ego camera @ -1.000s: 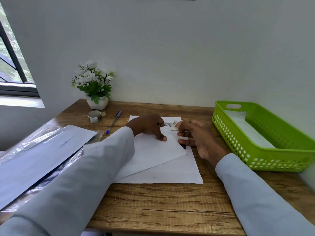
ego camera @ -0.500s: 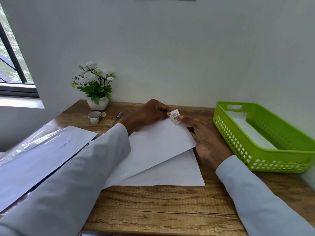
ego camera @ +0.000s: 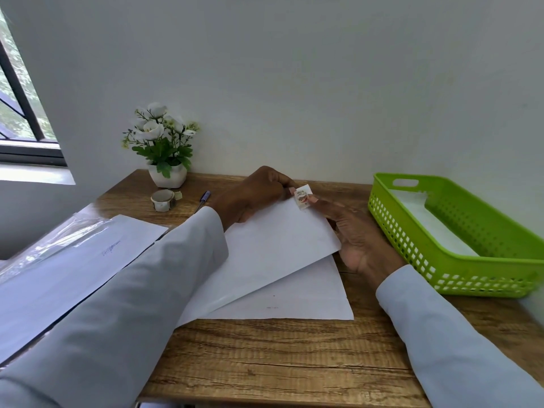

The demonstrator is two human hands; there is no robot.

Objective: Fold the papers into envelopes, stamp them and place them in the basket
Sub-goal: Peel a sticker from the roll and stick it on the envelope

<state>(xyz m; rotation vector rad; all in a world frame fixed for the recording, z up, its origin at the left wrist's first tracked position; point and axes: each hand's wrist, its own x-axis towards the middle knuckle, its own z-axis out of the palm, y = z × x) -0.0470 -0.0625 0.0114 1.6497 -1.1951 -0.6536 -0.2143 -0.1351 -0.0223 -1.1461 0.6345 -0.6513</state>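
Wooden desk (ego camera: 265,363): stamp (ego camera: 302,196) pinched between left hand (ego camera: 259,192) and right hand (ego camera: 353,234) fingers above envelope (ego camera: 265,254).

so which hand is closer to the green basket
Right. The right hand lies just left of the green basket, a strip of bare desk between them. The left hand sits farther left, beyond the stamp both hands pinch.

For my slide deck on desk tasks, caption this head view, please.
Both hands, left hand and right hand, pinch a small stamp at the folded envelope corner, green basket beside.
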